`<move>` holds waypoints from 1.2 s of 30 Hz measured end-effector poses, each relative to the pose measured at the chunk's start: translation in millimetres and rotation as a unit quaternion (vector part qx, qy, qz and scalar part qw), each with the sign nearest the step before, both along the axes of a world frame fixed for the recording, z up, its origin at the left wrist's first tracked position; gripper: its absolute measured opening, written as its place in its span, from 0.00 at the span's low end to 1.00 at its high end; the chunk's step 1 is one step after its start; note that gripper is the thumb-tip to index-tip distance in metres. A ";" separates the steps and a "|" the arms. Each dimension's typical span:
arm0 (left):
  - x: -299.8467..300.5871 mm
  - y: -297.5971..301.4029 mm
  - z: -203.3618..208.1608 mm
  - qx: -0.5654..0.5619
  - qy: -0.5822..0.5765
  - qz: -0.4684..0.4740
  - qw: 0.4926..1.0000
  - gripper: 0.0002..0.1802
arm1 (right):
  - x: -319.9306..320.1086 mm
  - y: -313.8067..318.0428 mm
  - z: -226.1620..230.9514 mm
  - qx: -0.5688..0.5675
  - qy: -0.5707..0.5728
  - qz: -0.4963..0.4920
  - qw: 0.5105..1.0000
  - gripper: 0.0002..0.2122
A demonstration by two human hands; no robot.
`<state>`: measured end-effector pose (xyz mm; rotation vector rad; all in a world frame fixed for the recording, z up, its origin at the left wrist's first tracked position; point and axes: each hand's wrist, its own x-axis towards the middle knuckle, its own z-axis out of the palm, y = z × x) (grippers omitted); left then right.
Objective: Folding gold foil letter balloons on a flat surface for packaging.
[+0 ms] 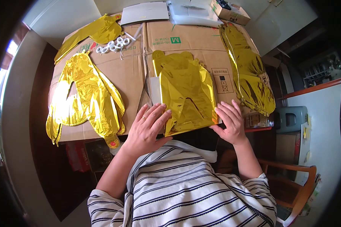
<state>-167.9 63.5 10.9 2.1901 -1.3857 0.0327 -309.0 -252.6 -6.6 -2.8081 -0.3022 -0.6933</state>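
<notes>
A flat gold foil balloon (pixel 185 81) with rounded ear-like tabs lies at the table's near edge in front of me. A pale sheet shows along its left side. My left hand (pixel 147 126) rests at the balloon's lower left corner, fingers stretched over the edge and thumb apart below. At the lower right corner, my right hand (pixel 230 123) touches the side with its fingertips, its fingers extended and thumb spread. The foil between them is creased, with a folded triangular shape in the middle.
Brown cardboard (pixel 132 68) covers the table. Other gold foil balloons lie at the left (pixel 85 94), far left (pixel 94 32) and right (pixel 250 72). White ribbon rolls (pixel 115 44) sit far left. Behind are a white board (pixel 144 13), a clear plastic tray (pixel 193 13) and a small box (pixel 231 13). A wooden chair (pixel 305 189) stands right.
</notes>
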 end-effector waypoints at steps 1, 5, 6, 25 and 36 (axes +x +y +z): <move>0.5 0.0 -0.4 0.001 -0.001 0.000 1.000 0.48 | 0.1 0.6 1.3 0.003 0.000 0.003 1.000 0.25; 1.2 0.5 -1.9 0.003 -0.002 0.000 1.000 0.47 | 0.1 4.0 11.5 0.024 0.002 0.009 1.000 0.24; 1.6 0.5 -1.9 0.003 -0.002 -0.001 1.000 0.47 | 0.2 5.0 12.7 0.031 0.002 0.010 0.999 0.24; -20.4 12.5 0.1 0.006 -0.029 0.031 0.999 0.36 | 20.3 10.0 22.7 0.207 0.057 -0.044 0.976 0.17; -7.3 -18.9 19.0 -0.105 0.177 0.208 0.956 0.36 | 102.2 -13.3 60.7 0.494 0.364 -0.151 0.775 0.18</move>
